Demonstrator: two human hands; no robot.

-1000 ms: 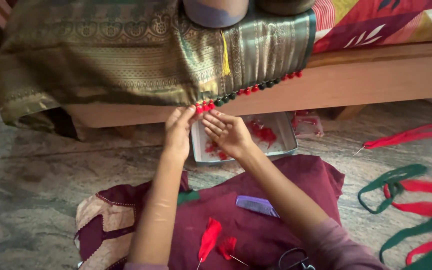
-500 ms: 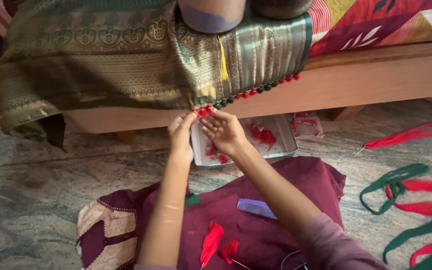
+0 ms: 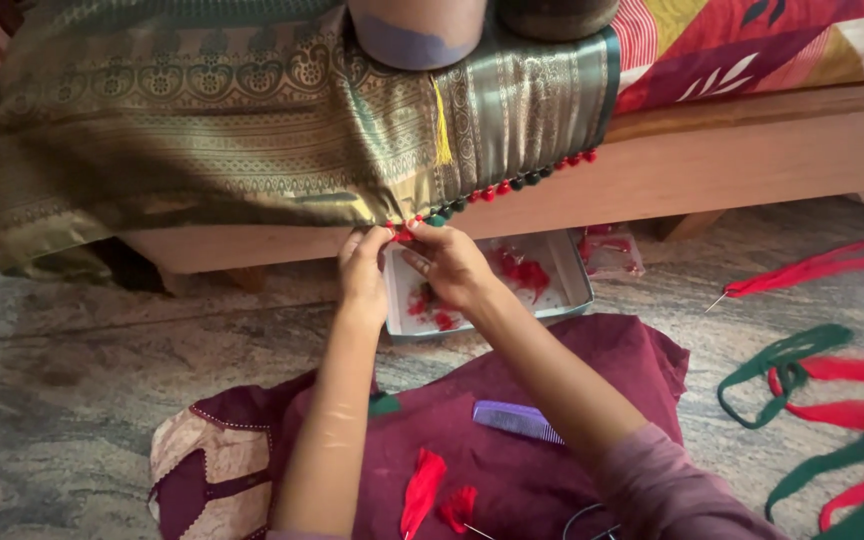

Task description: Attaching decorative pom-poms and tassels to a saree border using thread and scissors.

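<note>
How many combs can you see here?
1. A purple comb lies on the maroon cloth on the floor, beside the right forearm. Others could be hidden under the cloth.

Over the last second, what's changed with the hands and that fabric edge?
Hardly anything. Both hands, left hand and right hand, stayed pinched at the red tassel on the green-gold fabric's hem; only the fingers shifted slightly. The tray, the purple comb and the loose threads stayed put.

The stone floor (image 3: pixel 82 400) carries a maroon cloth (image 3: pixel 512 420) at 6 o'clock and a shallow tray (image 3: pixel 567 285) at centre. Red and green thread bundles (image 3: pixel 812 390) lie at 4 o'clock. The wooden bench (image 3: pixel 752 160) at 12 o'clock carries a green-gold sari (image 3: pixel 202 120).
</note>
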